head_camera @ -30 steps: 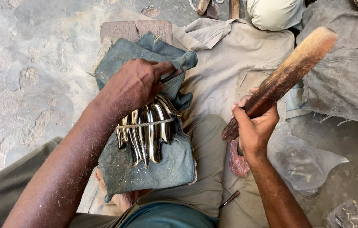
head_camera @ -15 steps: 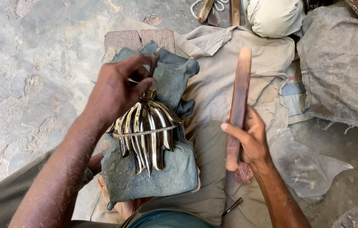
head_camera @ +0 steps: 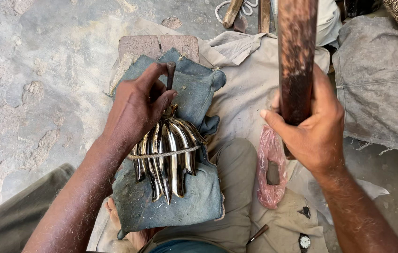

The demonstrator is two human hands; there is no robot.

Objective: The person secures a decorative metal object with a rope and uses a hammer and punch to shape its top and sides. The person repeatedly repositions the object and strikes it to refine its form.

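Glossy polished metal ribs (head_camera: 168, 161), matt blue denim cloth (head_camera: 180, 201), rough dark wooden bat (head_camera: 296, 56), pitted concrete floor (head_camera: 34, 84).

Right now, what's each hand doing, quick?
Left hand: closed, pinching a small dark punch over the metal strips.
Right hand: closed around a wooden stick.

A bundle of curved metal pieces (head_camera: 167, 161) lies on a folded cloth pad (head_camera: 170, 206) over the person's lap, the left hand (head_camera: 138, 110) at its top end, bricks (head_camera: 159, 46) behind the pad, a plastic bag (head_camera: 270, 171) to its right below the right hand (head_camera: 314, 129), and a sack (head_camera: 382, 79) farther right.
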